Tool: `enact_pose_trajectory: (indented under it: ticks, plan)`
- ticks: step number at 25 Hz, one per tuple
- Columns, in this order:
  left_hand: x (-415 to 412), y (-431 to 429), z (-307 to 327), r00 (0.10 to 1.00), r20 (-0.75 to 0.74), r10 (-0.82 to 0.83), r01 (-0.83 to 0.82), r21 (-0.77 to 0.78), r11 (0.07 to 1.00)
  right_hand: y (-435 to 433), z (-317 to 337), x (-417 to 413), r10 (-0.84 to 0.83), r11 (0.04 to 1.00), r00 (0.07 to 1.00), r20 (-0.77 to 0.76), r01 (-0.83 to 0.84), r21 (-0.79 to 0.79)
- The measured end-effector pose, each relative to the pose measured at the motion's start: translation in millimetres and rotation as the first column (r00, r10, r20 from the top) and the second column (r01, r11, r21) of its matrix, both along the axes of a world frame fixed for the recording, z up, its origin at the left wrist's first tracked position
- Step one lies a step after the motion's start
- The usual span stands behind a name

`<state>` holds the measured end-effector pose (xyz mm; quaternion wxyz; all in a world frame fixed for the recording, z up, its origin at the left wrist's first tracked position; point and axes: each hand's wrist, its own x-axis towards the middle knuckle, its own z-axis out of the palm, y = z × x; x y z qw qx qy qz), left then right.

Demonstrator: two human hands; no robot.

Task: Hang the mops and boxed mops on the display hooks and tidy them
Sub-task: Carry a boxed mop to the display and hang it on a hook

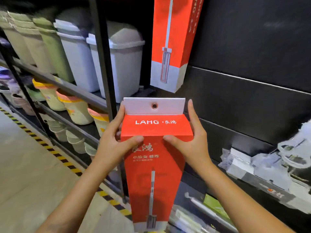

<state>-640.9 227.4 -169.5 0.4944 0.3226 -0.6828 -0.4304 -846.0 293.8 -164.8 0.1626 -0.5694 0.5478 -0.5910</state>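
I hold a tall red boxed mop (152, 179) upright in front of me, its white top flap with a metal eyelet (154, 105) standing up. My left hand (116, 140) grips the box's upper left side, thumb across the front. My right hand (190, 140) grips the upper right side the same way. A second red and white boxed mop (170, 39) hangs above against the dark wall panel (244, 81); its top and hook are out of view.
On the left a black metal rack (102, 52) carries grey and green swing-lid bins (121, 64) and stacked small buckets (75, 108) below. Yellow-black tape (55, 153) marks the floor edge. Grey-white packaged goods (269, 172) lie low on the right.
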Motion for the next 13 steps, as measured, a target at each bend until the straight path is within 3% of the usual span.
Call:
enact_pose_trajectory:
  ticks: [7, 13]
  plan:
    - [-7, -128, 116, 0.974, 0.008, -0.226, 0.225, -0.133, 0.965, -83, 101, 12, -0.204, 0.947, 0.977, 0.067, 0.215, -0.238]
    - [-21, -175, 204, 0.952, -0.047, -0.301, 0.274, -0.3, 0.914, -124, 185, 7, -0.205, 0.898, 0.977, 0.067, 0.215, -0.383]
